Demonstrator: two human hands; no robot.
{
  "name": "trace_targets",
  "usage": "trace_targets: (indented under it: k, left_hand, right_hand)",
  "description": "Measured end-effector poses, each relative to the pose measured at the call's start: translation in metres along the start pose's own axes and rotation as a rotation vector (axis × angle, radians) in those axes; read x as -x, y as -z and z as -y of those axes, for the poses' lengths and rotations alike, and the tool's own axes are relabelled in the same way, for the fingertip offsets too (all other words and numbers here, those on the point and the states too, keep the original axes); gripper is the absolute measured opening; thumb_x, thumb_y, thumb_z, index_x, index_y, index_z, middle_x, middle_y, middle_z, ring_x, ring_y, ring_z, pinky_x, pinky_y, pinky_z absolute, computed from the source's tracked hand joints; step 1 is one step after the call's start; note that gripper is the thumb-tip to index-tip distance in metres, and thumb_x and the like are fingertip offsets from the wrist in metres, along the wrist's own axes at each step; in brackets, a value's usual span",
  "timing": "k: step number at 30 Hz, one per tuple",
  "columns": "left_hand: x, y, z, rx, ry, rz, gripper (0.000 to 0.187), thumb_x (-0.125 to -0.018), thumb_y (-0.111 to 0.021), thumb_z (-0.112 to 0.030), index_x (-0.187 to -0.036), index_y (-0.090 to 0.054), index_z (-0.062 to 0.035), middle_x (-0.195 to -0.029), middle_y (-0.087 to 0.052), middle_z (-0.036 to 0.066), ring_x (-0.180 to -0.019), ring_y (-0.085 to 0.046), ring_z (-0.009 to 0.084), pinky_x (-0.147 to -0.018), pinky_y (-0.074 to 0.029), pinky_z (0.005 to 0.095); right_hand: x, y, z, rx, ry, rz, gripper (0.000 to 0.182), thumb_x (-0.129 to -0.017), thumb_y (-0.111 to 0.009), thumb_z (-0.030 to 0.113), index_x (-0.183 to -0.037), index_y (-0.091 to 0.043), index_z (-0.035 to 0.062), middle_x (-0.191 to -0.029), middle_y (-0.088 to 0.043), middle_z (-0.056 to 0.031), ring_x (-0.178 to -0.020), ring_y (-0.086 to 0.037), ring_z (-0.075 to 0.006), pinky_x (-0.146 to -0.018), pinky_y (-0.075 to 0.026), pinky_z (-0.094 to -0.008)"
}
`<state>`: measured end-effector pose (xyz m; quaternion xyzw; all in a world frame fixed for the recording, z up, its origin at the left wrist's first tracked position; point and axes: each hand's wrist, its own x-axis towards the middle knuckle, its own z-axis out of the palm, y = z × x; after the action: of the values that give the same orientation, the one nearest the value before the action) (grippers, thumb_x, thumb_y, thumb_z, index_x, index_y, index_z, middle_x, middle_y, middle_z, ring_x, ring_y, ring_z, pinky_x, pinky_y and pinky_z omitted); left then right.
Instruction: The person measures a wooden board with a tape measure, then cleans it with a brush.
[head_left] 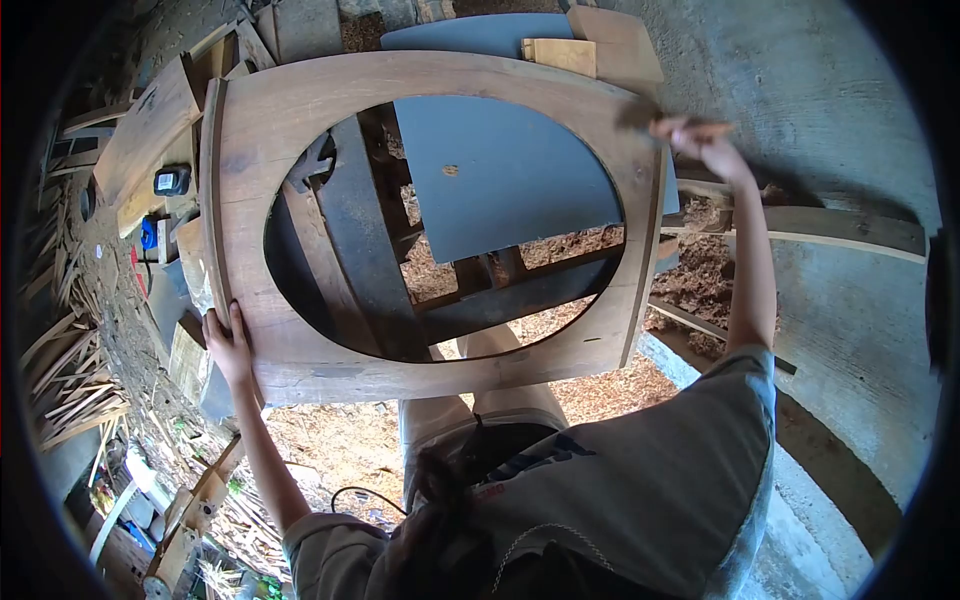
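Note:
A wide wooden frame with a large oval opening lies in front of me, with a raised strip along each side. My left hand grips its lower left edge, thumb and fingers around the side strip. Over the upper right corner, my right hand is closed around a wooden-handled tool. The tool's dark head is smeared by motion close over the frame's corner, and I cannot tell whether it is a brush or a hammer.
Through the opening show a blue-grey board and dark beams under the frame. A small wood block sits at the far edge. Planks and a tape measure are on the left. Wood shavings cover the ground.

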<state>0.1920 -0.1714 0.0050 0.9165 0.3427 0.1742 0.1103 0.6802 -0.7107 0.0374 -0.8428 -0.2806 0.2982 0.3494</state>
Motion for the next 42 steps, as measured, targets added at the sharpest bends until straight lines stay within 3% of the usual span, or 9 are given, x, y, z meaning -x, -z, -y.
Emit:
trace_targets:
  k: [5,11,13,18,24,31,35,39,42]
  left_hand:
    - [-0.001,0.001,-0.003,0.016,-0.011,0.0,0.038,-0.086,-0.057,-0.03,-0.076,-0.047,0.0047,-0.068,-0.042,0.015,-0.057,-0.036,0.0279,-0.053,-0.032,0.0397]
    - [0.0,-0.001,0.001,0.017,-0.008,-0.002,0.039,-0.086,-0.057,-0.031,-0.076,-0.046,0.005,-0.068,-0.042,0.016,-0.056,-0.037,0.0288,-0.053,-0.031,0.0409]
    - [0.0,0.0,0.006,-0.037,0.058,0.042,0.04,-0.086,-0.057,-0.032,-0.077,-0.047,0.0052,-0.069,-0.042,0.017,-0.058,-0.038,0.0298,-0.054,-0.032,0.041]
    - [-0.001,-0.001,0.003,0.003,0.004,0.012,0.041,-0.086,-0.056,-0.033,-0.077,-0.047,0.0057,-0.069,-0.043,0.018,-0.059,-0.039,0.0316,-0.055,-0.033,0.0417]
    - [0.002,-0.002,0.006,0.005,0.023,0.031,0.04,-0.086,-0.056,-0.032,-0.078,-0.048,0.0061,-0.072,-0.046,0.019,-0.061,-0.042,0.033,-0.057,-0.034,0.0421]
    - [0.0,-0.002,0.004,0.008,0.001,0.013,0.039,-0.086,-0.057,-0.031,-0.079,-0.048,0.0061,-0.071,-0.045,0.019,-0.061,-0.041,0.0329,-0.057,-0.034,0.0419]
    - [0.0,-0.001,0.001,0.014,0.016,0.026,0.04,-0.086,-0.057,-0.032,-0.078,-0.047,0.0058,-0.07,-0.044,0.018,-0.059,-0.039,0.0326,-0.056,-0.033,0.0424]
    - [0.0,-0.002,0.005,0.009,0.002,0.015,0.04,-0.086,-0.057,-0.032,-0.077,-0.047,0.0057,-0.07,-0.044,0.018,-0.059,-0.039,0.0324,-0.056,-0.032,0.0426]
    - [0.0,-0.002,0.002,0.008,0.006,0.017,0.04,-0.086,-0.057,-0.032,-0.077,-0.047,0.0057,-0.07,-0.044,0.018,-0.059,-0.039,0.0324,-0.056,-0.033,0.0423]
  right_hand:
    - [0.007,-0.028,-0.023,0.068,-0.101,0.328,0.031,-0.084,-0.058,0.035,-0.099,-0.066,0.0098,-0.106,-0.063,-0.0051,-0.103,-0.056,-0.0198,-0.092,-0.042,-0.0334]
    - [-0.048,0.007,-0.052,-0.023,0.086,-0.617,0.027,-0.086,-0.057,0.025,-0.105,-0.064,0.0073,-0.106,-0.063,-0.0058,-0.101,-0.056,-0.0144,-0.09,-0.042,-0.0282]
    - [-0.029,0.001,-0.033,-0.142,0.131,-0.587,0.029,-0.085,-0.058,0.028,-0.104,-0.064,0.007,-0.105,-0.064,-0.0052,-0.101,-0.056,-0.016,-0.09,-0.042,-0.0302]
    - [0.008,-0.032,-0.027,-0.04,-0.118,0.251,0.026,-0.085,-0.058,0.026,-0.101,-0.065,0.007,-0.107,-0.062,-0.0048,-0.102,-0.055,-0.0186,-0.094,-0.04,-0.0336]
    - [-0.054,0.003,-0.094,-0.056,0.046,-0.666,0.029,-0.085,-0.059,0.029,-0.102,-0.063,0.0062,-0.106,-0.061,-0.0063,-0.099,-0.056,-0.0173,-0.087,-0.045,-0.0319]
    - [-0.027,-0.048,-0.055,-0.22,-0.172,-0.005,0.046,-0.077,-0.067,0.037,-0.107,-0.058,0.0032,-0.106,-0.059,-0.0101,-0.096,-0.057,-0.0181,-0.081,-0.049,-0.0314]
    - [-0.046,-0.017,-0.059,-0.188,0.089,-0.593,0.025,-0.081,-0.064,0.027,-0.096,-0.065,0.0074,-0.092,-0.063,-0.0031,-0.093,-0.059,-0.0138,-0.079,-0.05,-0.0302]
    - [-0.033,-0.051,-0.005,-0.433,-0.07,-0.272,0.029,-0.085,-0.06,0.028,-0.103,-0.062,0.0057,-0.097,-0.062,-0.006,-0.087,-0.06,-0.0141,-0.078,-0.052,-0.0265]
    - [-0.032,-0.059,-0.013,-0.204,-0.116,-0.449,0.026,-0.082,-0.063,0.025,-0.099,-0.062,0.0047,-0.098,-0.063,-0.0057,-0.085,-0.061,-0.015,-0.075,-0.052,-0.0284]
